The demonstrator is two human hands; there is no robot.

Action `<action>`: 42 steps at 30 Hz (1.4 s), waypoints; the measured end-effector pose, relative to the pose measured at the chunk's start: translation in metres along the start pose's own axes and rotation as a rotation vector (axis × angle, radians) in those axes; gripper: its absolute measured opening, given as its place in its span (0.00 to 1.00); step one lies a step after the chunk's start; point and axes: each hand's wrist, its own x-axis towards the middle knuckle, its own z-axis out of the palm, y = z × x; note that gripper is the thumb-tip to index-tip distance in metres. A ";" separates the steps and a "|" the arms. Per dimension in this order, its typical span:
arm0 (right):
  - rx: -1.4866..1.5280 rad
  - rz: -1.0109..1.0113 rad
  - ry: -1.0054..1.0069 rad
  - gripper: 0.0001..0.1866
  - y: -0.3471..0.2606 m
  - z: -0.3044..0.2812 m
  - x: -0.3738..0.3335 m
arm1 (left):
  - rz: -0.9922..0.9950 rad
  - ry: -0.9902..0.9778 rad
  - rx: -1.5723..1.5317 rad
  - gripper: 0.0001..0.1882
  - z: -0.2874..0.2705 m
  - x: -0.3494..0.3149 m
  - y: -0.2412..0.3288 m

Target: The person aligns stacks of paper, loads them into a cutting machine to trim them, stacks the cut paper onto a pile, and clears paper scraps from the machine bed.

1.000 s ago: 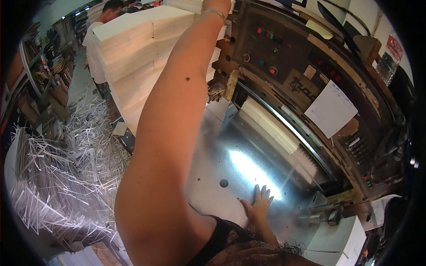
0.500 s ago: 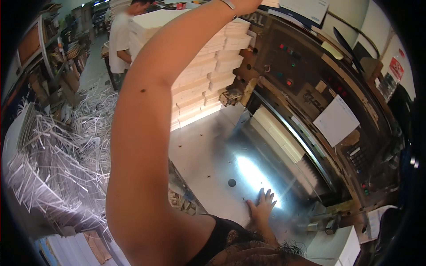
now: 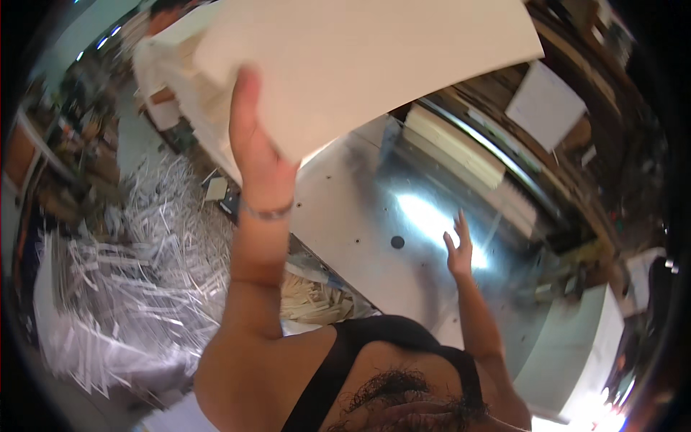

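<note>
pale paper, one sheet or a thin stack, can't tell which, is up at top ctr of the frame, tilted & slightly bowed, its lower edge running from ctr-left to upper right. left hand is clamped on it by the near corner, one digit up along the near face, the other fingers hidden; a bit blurred. thin bracelet on that wrist.

right hand, right of ctr, has nothing in it, thumb & fingers apart, over the shiny metal table; can't tell if it touches. round dark hole in the table just left of it, plus a bright glare patch.

behind the table, a pale stack in the machine's slot; white sheet on the dark machine front, upper right. white block at lower right.

paper stacks partly behind the held paper, upper left; co-worker in a light top next to them. shredded strips heaped lower left, tan scraps below the table's near edge.
</note>
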 end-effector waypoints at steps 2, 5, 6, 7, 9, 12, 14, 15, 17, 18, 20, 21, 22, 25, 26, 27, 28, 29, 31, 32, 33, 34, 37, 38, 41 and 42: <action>0.145 -0.122 0.005 0.41 -0.043 -0.002 0.018 | -0.127 0.023 -0.252 0.25 -0.009 -0.027 -0.032; 0.346 -0.309 -0.033 0.40 -0.121 -0.010 0.036 | -0.359 -0.082 -0.746 0.31 -0.039 -0.057 -0.068; 0.361 -0.373 -0.030 0.40 -0.148 -0.014 0.037 | -0.437 -0.031 -0.894 0.32 -0.047 -0.064 -0.078; 0.371 -0.440 -0.027 0.39 -0.173 -0.018 0.037 | -0.513 0.026 -1.041 0.33 -0.053 -0.070 -0.086; 0.365 -0.489 0.011 0.39 -0.212 -0.025 0.035 | -0.590 0.018 -1.100 0.35 -0.048 -0.078 -0.099; 0.354 -0.574 0.048 0.38 -0.243 -0.020 0.035 | -0.669 0.009 -1.182 0.33 -0.036 -0.089 -0.109; 0.374 -0.621 0.097 0.34 -0.255 -0.014 0.036 | -0.677 0.010 -1.160 0.33 -0.030 -0.093 -0.114; 0.366 -0.618 0.112 0.34 -0.257 -0.010 0.037 | -0.661 0.015 -1.130 0.32 -0.028 -0.096 -0.115; 0.444 -0.612 0.108 0.31 -0.261 -0.003 0.039 | -0.647 0.015 -1.051 0.32 -0.027 -0.100 -0.113; 0.444 -0.630 0.138 0.28 -0.264 -0.002 0.038 | -0.623 0.021 -0.964 0.31 -0.026 -0.102 -0.113; 0.408 -0.641 0.149 0.26 -0.262 0.000 0.037 | -0.640 0.027 -0.966 0.32 -0.027 -0.103 -0.111; 0.376 -0.652 0.152 0.24 -0.260 0.000 0.037 | -0.651 0.037 -0.962 0.32 -0.027 -0.104 -0.111; 0.374 -0.652 0.157 0.24 -0.259 0.001 0.036 | -0.654 0.034 -0.964 0.32 -0.028 -0.105 -0.111; 0.353 -0.649 0.180 0.18 -0.258 0.002 0.031 | -0.647 0.018 -0.925 0.34 -0.034 -0.107 -0.114; 0.331 -0.656 0.199 0.16 -0.258 0.001 0.030 | -0.651 0.018 -0.937 0.34 -0.036 -0.109 -0.114; 0.309 -0.663 0.218 0.15 -0.257 0.000 0.028 | -0.655 0.018 -0.950 0.34 -0.037 -0.110 -0.114; 0.310 -0.661 0.220 0.15 -0.258 -0.001 0.027 | -0.656 0.018 -0.949 0.34 -0.040 -0.111 -0.115; 0.293 -0.656 0.223 0.13 -0.259 -0.002 0.025 | -0.668 0.008 -0.959 0.34 -0.042 -0.113 -0.115; 0.276 -0.649 0.227 0.12 -0.258 -0.003 0.022 | -0.681 -0.001 -0.968 0.34 -0.044 -0.114 -0.116; 0.246 -0.683 0.257 0.11 -0.258 -0.004 0.021 | -0.684 0.021 -0.970 0.33 -0.043 -0.115 -0.116; 0.215 -0.718 0.287 0.11 -0.257 -0.004 0.021 | -0.686 0.042 -0.972 0.33 -0.042 -0.115 -0.116; 0.214 -0.717 0.286 0.11 -0.257 -0.004 0.020 | -0.686 0.043 -0.972 0.33 -0.041 -0.116 -0.115; 0.173 -0.716 0.314 0.11 -0.255 -0.004 0.018 | -0.691 0.042 -0.937 0.33 -0.040 -0.117 -0.114; 0.106 -0.747 0.364 0.11 -0.255 -0.004 0.020 | -0.686 0.065 -0.909 0.33 -0.041 -0.117 -0.114; -0.053 -0.822 0.472 0.10 -0.251 -0.007 0.027 | -0.662 0.075 -0.866 0.33 -0.041 -0.118 -0.115; -0.146 -0.864 0.528 0.09 -0.250 -0.009 0.029 | -0.641 0.064 -0.851 0.32 -0.041 -0.119 -0.115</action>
